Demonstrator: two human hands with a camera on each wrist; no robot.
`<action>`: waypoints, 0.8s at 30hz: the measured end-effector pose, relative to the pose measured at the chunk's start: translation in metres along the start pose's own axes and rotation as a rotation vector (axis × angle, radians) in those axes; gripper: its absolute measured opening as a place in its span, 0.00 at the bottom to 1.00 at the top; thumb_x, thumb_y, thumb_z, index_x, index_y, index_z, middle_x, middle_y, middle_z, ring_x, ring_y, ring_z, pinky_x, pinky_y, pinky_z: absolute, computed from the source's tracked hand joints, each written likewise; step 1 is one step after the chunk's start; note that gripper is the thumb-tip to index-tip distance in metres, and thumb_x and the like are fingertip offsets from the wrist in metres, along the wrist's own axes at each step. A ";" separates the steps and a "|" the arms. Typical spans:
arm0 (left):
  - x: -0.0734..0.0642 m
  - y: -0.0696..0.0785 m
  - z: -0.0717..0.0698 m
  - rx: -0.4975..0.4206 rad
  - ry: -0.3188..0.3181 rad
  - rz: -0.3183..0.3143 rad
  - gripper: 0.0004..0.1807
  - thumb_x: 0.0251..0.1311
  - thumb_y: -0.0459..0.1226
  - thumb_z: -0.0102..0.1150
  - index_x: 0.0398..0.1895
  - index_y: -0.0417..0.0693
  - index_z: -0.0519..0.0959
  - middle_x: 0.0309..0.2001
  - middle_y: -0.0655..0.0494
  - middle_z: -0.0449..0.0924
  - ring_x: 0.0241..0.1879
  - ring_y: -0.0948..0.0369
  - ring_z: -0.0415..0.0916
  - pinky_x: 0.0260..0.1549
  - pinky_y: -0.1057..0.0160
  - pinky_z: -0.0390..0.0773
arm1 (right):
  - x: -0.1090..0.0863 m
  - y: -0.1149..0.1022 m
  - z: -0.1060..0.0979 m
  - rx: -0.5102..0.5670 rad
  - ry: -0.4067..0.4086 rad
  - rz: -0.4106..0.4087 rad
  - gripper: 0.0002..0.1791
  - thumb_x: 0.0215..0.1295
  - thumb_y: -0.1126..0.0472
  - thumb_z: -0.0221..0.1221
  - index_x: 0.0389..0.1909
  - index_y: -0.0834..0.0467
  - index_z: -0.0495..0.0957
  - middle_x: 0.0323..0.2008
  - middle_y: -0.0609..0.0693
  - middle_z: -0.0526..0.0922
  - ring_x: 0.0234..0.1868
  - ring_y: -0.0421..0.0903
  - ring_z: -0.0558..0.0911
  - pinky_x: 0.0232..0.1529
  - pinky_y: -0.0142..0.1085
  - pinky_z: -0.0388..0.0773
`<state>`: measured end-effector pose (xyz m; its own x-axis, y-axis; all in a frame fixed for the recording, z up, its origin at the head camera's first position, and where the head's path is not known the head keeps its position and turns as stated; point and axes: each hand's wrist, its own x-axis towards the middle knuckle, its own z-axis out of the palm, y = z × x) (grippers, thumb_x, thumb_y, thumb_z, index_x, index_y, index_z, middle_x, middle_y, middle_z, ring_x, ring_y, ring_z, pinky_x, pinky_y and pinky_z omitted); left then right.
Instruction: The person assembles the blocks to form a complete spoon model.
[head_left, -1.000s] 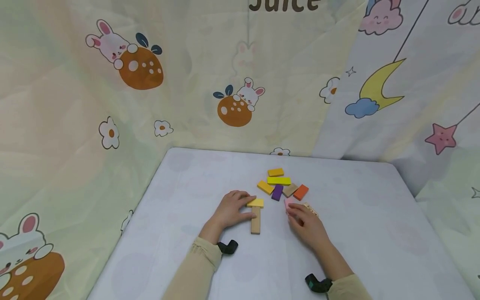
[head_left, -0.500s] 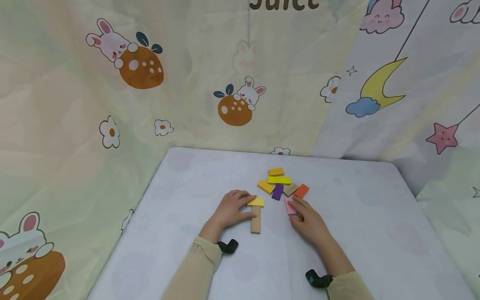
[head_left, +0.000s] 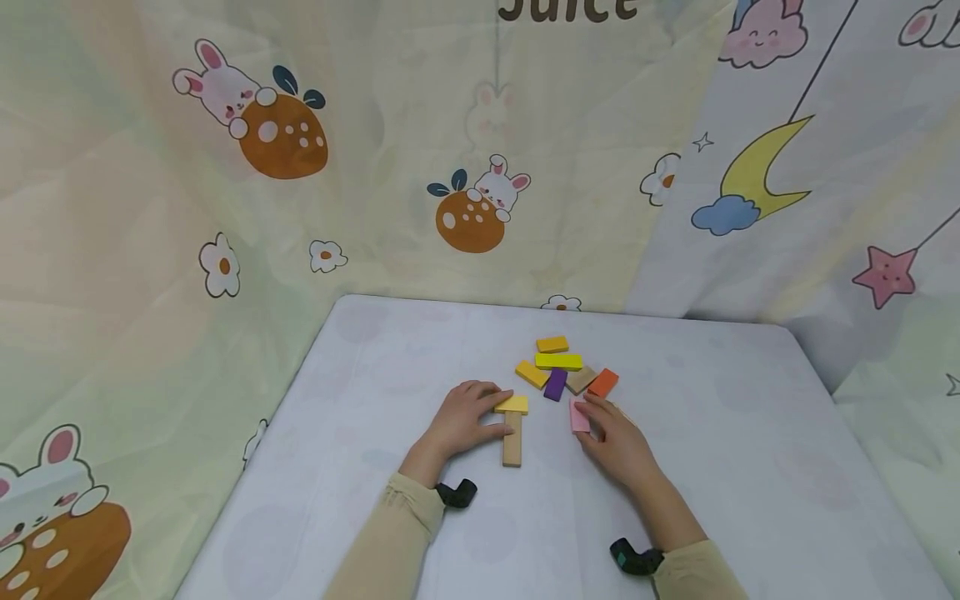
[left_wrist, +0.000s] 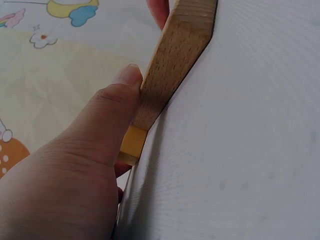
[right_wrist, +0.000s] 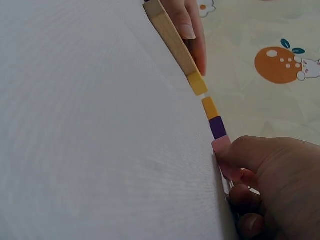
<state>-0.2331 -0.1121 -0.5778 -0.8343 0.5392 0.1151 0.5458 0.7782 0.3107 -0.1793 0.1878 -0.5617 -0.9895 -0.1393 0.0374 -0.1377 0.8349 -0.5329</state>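
In the head view my left hand (head_left: 465,417) rests on two joined blocks. Its fingers lie along the yellow block (head_left: 512,405), and its thumb touches the long plain wooden block (head_left: 512,442) standing end-on below it in a T shape. The left wrist view shows the thumb against the side of the wooden block (left_wrist: 172,70), with the yellow block (left_wrist: 134,142) beyond. My right hand (head_left: 618,442) pinches a pink block (head_left: 579,416) between thumb and fingers; its other fingers are curled beneath in the right wrist view.
Behind the hands lie a purple block (head_left: 555,385), an orange block (head_left: 603,382), a plain wooden block (head_left: 581,380), a bright yellow block (head_left: 558,362) and two amber blocks, one nearer (head_left: 531,374) and one farther (head_left: 552,344). The white table (head_left: 420,333) meets a printed cloth backdrop.
My right fingers have shifted up and around the pink block, and more of it shows. It has turned slightly more upright in the view. The left hand and its two blocks have stayed still.
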 end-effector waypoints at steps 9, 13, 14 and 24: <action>0.001 -0.001 0.001 0.017 0.003 -0.009 0.39 0.59 0.72 0.44 0.73 0.74 0.63 0.65 0.64 0.70 0.68 0.57 0.63 0.71 0.51 0.61 | 0.001 0.000 0.003 -0.010 0.021 -0.022 0.32 0.62 0.48 0.66 0.67 0.51 0.73 0.69 0.51 0.70 0.66 0.55 0.73 0.63 0.55 0.75; 0.001 0.000 0.001 0.023 0.006 -0.008 0.39 0.60 0.72 0.45 0.73 0.74 0.63 0.65 0.64 0.70 0.68 0.57 0.64 0.71 0.51 0.61 | 0.000 -0.001 0.004 0.018 0.018 -0.023 0.30 0.61 0.46 0.68 0.64 0.48 0.76 0.66 0.50 0.72 0.54 0.51 0.78 0.53 0.48 0.82; 0.000 0.000 0.001 0.022 0.007 -0.008 0.39 0.60 0.72 0.46 0.73 0.74 0.63 0.65 0.64 0.70 0.68 0.58 0.64 0.71 0.51 0.61 | 0.000 -0.001 0.004 0.020 0.015 -0.019 0.30 0.60 0.46 0.68 0.63 0.48 0.76 0.66 0.49 0.72 0.52 0.50 0.78 0.51 0.47 0.83; 0.000 -0.001 0.002 0.011 0.010 -0.009 0.38 0.60 0.72 0.45 0.73 0.74 0.63 0.65 0.64 0.70 0.68 0.57 0.63 0.72 0.51 0.61 | 0.001 -0.001 0.003 -0.034 -0.031 -0.048 0.31 0.61 0.48 0.67 0.66 0.47 0.74 0.68 0.50 0.71 0.68 0.56 0.72 0.63 0.58 0.73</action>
<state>-0.2336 -0.1123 -0.5795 -0.8397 0.5293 0.1214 0.5393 0.7865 0.3009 -0.1795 0.1849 -0.5634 -0.9801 -0.1952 0.0358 -0.1865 0.8443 -0.5023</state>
